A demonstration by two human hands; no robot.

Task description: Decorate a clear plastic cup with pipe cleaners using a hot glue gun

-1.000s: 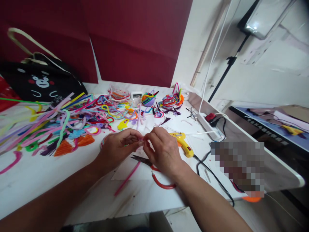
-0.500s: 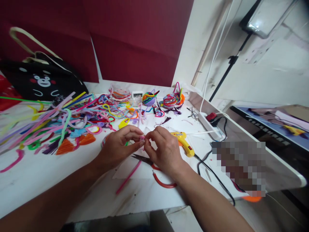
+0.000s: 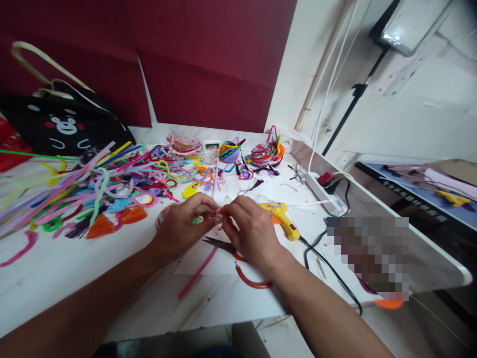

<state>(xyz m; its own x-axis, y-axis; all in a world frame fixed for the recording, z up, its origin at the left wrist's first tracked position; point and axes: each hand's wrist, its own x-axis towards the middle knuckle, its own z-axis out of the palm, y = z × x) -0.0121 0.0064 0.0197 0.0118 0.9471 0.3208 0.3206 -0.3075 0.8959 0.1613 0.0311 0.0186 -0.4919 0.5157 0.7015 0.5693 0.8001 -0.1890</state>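
Note:
Both hands meet above the middle of the table, pinching a small piece of pink pipe cleaner (image 3: pixel 218 212) between the fingertips. My left hand (image 3: pixel 184 221) is closed on its left side, my right hand (image 3: pixel 253 226) on its right; the fingers hide most of the piece. Below them lie scissors (image 3: pixel 253 283) with red handles, their blades partly open and partly under my right hand. A longer pink pipe cleaner (image 3: pixel 198 273) rests on a white sheet (image 3: pixel 186 266) nearer the table edge. Just right of my right hand is a yellow glue gun (image 3: pixel 288 223).
A heap of coloured pipe cleaners (image 3: pixel 122 179) with orange tassels (image 3: pixel 100 223) covers the left. Wrapped, colourful balls (image 3: pixel 230 152) stand along the back. A black bag (image 3: pixel 67 124) leans at the back left. At right are a power strip (image 3: pixel 322 191) and a black cable (image 3: pixel 335 268).
My fingertips have drawn slightly closer together around the pink piece, and my right hand has shifted a little left. Objects on the table have stayed in place.

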